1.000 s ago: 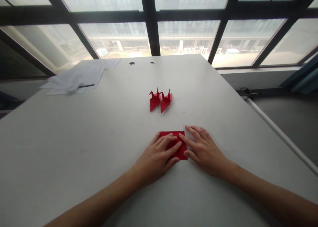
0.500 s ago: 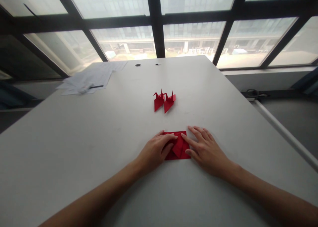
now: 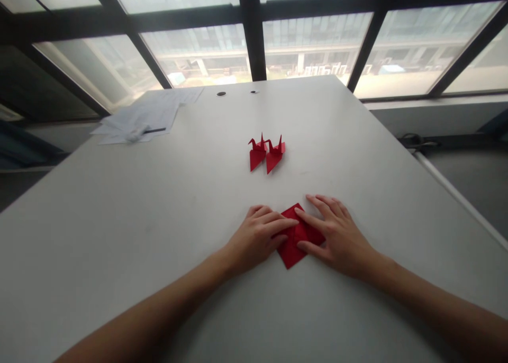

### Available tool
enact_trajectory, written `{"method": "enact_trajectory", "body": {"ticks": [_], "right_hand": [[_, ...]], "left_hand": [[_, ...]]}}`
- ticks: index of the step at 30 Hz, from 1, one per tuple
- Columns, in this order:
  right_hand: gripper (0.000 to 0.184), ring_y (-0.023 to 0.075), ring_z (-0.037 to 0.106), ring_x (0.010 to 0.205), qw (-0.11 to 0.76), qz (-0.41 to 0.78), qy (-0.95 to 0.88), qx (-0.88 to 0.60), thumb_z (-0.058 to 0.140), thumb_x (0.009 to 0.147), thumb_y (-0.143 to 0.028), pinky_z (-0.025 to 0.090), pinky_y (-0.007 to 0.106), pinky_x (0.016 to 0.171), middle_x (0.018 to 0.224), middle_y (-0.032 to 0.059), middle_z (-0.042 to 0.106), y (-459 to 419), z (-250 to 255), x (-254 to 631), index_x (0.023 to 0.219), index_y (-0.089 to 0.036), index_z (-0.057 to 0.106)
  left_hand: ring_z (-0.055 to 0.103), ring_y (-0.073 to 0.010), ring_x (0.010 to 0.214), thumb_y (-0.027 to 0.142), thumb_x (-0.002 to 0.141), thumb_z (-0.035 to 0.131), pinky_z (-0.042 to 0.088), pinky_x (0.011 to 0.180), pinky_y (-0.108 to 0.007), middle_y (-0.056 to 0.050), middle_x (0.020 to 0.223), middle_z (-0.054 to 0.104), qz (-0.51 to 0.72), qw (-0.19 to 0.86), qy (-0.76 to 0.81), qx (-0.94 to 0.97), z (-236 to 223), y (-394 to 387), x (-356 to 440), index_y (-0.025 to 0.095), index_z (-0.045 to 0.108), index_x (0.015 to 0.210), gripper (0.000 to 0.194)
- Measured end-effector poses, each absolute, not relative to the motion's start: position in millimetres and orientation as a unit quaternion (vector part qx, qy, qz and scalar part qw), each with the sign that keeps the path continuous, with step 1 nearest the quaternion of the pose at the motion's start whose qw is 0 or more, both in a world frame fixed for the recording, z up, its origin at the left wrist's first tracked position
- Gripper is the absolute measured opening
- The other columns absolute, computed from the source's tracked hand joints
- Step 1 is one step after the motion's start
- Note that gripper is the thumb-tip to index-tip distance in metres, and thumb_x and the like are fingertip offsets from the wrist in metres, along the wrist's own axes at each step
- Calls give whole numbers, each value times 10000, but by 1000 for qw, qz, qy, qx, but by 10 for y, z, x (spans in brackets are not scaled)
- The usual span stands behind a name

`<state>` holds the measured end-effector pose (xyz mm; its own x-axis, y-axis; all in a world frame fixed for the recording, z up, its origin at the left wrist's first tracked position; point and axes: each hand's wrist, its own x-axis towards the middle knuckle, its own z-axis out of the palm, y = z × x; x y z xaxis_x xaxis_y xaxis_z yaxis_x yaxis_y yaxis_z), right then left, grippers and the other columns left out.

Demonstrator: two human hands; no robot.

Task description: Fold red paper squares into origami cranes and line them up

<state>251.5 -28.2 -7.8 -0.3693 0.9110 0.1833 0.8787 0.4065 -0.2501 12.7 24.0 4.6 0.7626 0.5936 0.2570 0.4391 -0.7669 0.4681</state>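
A folded red sheet of origami paper (image 3: 291,253) lies on the white table, one corner pointing toward me. From the left, my left hand (image 3: 260,237) rests over its left part with fingers stretched out. The index finger and thumb touch the paper with a gap between them. Opposite it, my right hand (image 3: 337,236) is spread over the right part, its index fingertip near the top corner and its thumb lower down. Both hands hide part of the paper's sides and folds.
Two red paper cranes (image 3: 257,154) stand side by side beyond my hands. Several white sheets (image 3: 154,111) lie at the far left with a dark pen (image 3: 155,130) on them. The white table (image 3: 119,220) reaches to the window frame (image 3: 254,35).
The folded paper has turned from lying square to me to standing on a corner. Both hands have shifted slightly right with it. The view has tilted down a little.
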Motion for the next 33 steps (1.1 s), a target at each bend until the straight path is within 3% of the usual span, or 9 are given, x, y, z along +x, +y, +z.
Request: {"method": "enact_trajectory", "body": {"ticks": [6,15,19,23,29,33], "right_hand": [[633,378,306,1424,139,54,-826,-543,615,874,-563,264,607,1135,1568,140,360,-287,-70,2519,1442,-304,512],[627,368,308,1425,140,54,-822,-549,617,869,-567,255,598,1147,1566,137,367,-283,-71,2510,1428,-297,530],[637,369,304,1429,139,51,-824,-547,603,875,-581,252,601,1148,1574,135,356,-278,-77,2511,1437,-294,519],[652,370,298,1432,134,56,-824,-548,602,873,-593,247,606,1149,1578,136,345,-280,-70,2510,1449,-303,503],[657,370,276,1446,129,58,-824,-549,597,880,-588,236,602,1157,1584,143,333,-289,-63,2510,1461,-302,488],[667,370,275,1445,131,57,-826,-545,618,870,-573,242,603,1153,1582,146,337,-282,-79,2515,1461,-293,490]], "left_hand": [[578,-180,955,227,970,584,401,952,-353,-25,1088,720,211,168,239,933,18,254,121,245,682,1118,179],[562,-196,979,254,1001,534,450,892,-334,-59,1118,688,177,132,186,957,48,280,125,259,657,1217,249],[578,-187,949,274,986,565,443,914,-340,-51,1013,695,200,132,181,954,79,270,122,203,685,977,140],[572,-155,829,294,971,589,471,777,-264,-54,912,656,203,199,187,940,69,253,109,169,643,848,183],[575,-154,826,247,973,582,480,762,-254,-54,906,653,200,211,190,938,64,220,121,170,664,967,113],[574,-149,801,253,1006,516,479,728,-248,-54,898,650,190,162,187,950,83,192,150,197,693,1058,192]]}}
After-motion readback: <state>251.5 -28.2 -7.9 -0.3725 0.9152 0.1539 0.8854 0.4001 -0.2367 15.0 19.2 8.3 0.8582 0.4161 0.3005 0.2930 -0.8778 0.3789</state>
